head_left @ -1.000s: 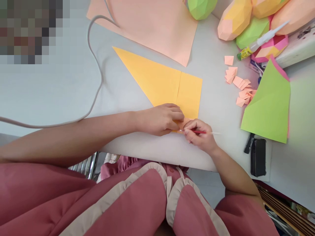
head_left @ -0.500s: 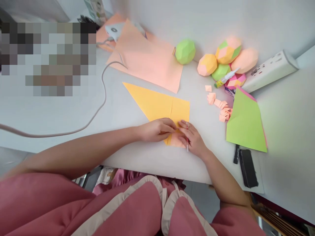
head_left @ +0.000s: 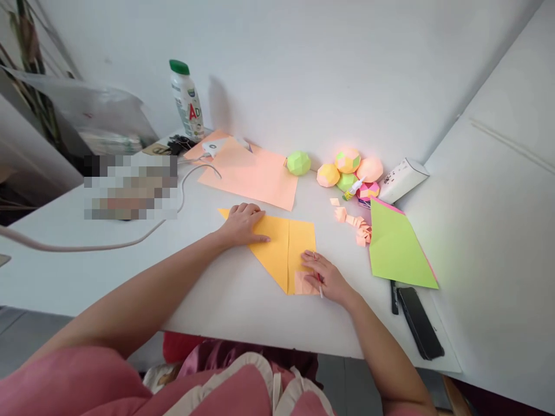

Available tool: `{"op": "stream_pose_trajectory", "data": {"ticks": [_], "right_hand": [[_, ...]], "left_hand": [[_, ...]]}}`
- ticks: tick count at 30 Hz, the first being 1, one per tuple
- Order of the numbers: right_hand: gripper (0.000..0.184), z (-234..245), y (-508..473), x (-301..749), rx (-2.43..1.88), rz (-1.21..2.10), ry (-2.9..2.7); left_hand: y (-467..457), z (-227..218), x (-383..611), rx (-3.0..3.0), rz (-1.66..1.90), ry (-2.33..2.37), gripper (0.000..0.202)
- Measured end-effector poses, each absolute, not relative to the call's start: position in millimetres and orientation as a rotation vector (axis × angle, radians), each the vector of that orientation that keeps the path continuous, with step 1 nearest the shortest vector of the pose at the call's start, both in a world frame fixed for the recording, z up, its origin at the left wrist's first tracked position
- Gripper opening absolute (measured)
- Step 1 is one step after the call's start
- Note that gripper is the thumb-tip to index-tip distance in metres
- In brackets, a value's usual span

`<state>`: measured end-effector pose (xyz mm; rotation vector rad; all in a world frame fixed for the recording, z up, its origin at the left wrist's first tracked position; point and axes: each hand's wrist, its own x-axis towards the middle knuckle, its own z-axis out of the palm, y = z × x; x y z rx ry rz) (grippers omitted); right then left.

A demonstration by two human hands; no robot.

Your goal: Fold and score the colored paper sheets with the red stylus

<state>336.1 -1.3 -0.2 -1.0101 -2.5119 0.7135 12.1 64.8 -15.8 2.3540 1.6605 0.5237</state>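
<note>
A yellow folded sheet of paper [head_left: 277,245] lies on the table in front of me, with a crease line running down it. My left hand [head_left: 243,225] rests flat on its left part, fingers spread and thumb stretched out. At the sheet's lower right corner is a small peach paper square [head_left: 304,283]. My right hand [head_left: 332,280] is over that corner, its fingertips on the paper. A thin red-and-clear pen [head_left: 319,282] is tucked between its fingers, pointing down towards the table edge.
A larger peach sheet [head_left: 260,179] lies behind, near a white cable [head_left: 151,231]. Faceted paper balls [head_left: 347,160], a glue tube [head_left: 352,189] and small folded pieces [head_left: 358,222] are at right. Beyond are a green sheet [head_left: 396,248], black case [head_left: 420,323] and bottle [head_left: 187,101].
My left hand has moved left, away from my right hand, and now lies spread on the yellow paper. The camera has tilted up, showing more wall and the whole bottle.
</note>
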Motion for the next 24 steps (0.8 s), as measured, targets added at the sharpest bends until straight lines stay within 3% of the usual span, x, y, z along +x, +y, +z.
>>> {"op": "stream_pose_trajectory", "data": {"ticks": [3,9,24], "right_hand": [[0.032,1.6,-2.6,338.0,-1.052,0.775,-2.502],[0.037,1.0,-3.6,337.7,-1.088,0.85,-2.458],[0.037,0.8,-6.6,337.9,-1.119,0.848,-2.42]], "left_hand": [[65.4,-17.0,12.6,2.336,0.479,1.696,0.077],[64.5,-17.8,16.0,2.279,0.484,1.769,0.062],[59.6,-10.4,19.8,2.232,0.572,1.825,0.059]]}}
